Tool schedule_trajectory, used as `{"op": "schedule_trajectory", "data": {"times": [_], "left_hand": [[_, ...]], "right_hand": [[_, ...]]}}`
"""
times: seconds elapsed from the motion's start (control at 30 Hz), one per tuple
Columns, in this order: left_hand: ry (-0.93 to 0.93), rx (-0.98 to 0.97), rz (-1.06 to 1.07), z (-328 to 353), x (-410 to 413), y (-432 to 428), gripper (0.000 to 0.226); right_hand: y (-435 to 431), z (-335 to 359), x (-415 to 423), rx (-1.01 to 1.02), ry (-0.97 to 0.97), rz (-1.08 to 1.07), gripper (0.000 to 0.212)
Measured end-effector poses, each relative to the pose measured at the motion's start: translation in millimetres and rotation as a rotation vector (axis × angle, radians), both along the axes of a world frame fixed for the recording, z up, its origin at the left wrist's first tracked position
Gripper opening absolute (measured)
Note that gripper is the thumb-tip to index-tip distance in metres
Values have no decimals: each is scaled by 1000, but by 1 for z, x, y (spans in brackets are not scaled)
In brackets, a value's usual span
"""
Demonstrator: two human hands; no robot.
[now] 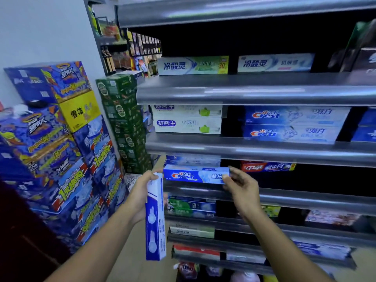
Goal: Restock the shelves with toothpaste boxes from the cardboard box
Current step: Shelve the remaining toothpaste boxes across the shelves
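step: putting boxes on shelf | right hand (242, 187) pinches right end of Crest box (195, 175), lying flat at front of the shelf (305, 200) | left hand (139, 195) grips second toothpaste box (155, 218) upright, just left of shelf | next, I judge: align Crest box, release, then place second one

The left hand (142, 198) grips a blue-and-white toothpaste box (155, 216) upright by its upper part, just left of the shelving. The right hand (242, 190) pinches the right end of a blue Crest box (195, 175) lying lengthwise at the front of a grey metal shelf (295, 198); it probably rests there, though blur hides the contact. A red box (266, 166) sits apart to its right. 1 shelf up, 2 stacked Crest boxes (293, 124) stand beside 2 white boxes (187, 120). Blue cartons (50, 149) and green cartons (126, 123) are stacked at left.
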State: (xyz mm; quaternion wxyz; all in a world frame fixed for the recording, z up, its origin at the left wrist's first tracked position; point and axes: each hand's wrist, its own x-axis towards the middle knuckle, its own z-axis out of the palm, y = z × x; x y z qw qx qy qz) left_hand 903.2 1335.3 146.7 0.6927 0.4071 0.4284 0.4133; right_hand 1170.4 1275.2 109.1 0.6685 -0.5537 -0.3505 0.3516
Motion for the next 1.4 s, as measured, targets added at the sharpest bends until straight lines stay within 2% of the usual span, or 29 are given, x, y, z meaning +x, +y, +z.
{"op": "schedule_trajectory", "data": {"times": [0.13, 0.23, 0.3, 0.47, 0.57, 0.67, 0.8, 0.9, 1.0, 1.07, 1.17, 1.23, 1.3, 1.37, 1.4], "left_hand": [[-60, -41, -18, -6, 1, 23, 48], [-40, -73, -36, -5, 2, 39, 44], [-50, -66, -53, -4, 3, 48, 37], [-84, -14, -54, -7, 1, 68, 29], [11, -2, -62, -7, 2, 75, 36], [149, 27, -72, -1, 9, 79, 50], [189, 10, -60, 9, 11, 81, 53], [181, -6, -32, 8, 8, 79, 44], [60, -33, 45, 3, 3, 73, 26], [-81, -46, 92, -2, 0, 70, 17], [-219, -113, 164, -6, 1, 63, 9], [-246, -156, 219, -6, 4, 60, 9], [-246, -195, 244, -5, 7, 57, 18], [-217, -214, 261, -3, 10, 54, 22], [-195, -215, 263, -3, 10, 52, 22]], "right_hand": [[32, 0, 1, -45, -285, -116, 33], [48, 7, 1, -90, -338, -169, 8], [58, 8, 3, -102, -351, -205, 24], [71, 11, 0, -108, -345, -245, 18], [76, 10, -3, -118, -383, -266, 15], [78, 2, -2, -222, -531, -299, 17], [75, -4, 2, -241, -612, -261, 16], [71, 0, 5, -269, -640, -241, 20], [51, 4, -3, -222, -721, -278, 24], [31, 5, -17, -106, -736, -229, 25], [0, 6, -41, 136, -695, 14, 31], [-17, 4, -53, 227, -857, 261, 47], [-26, -1, -60, 214, -1068, 415, 65], [-26, -4, -63, 272, -1144, 383, 58], [-24, -7, -63, 321, -1079, 339, 52]]}}
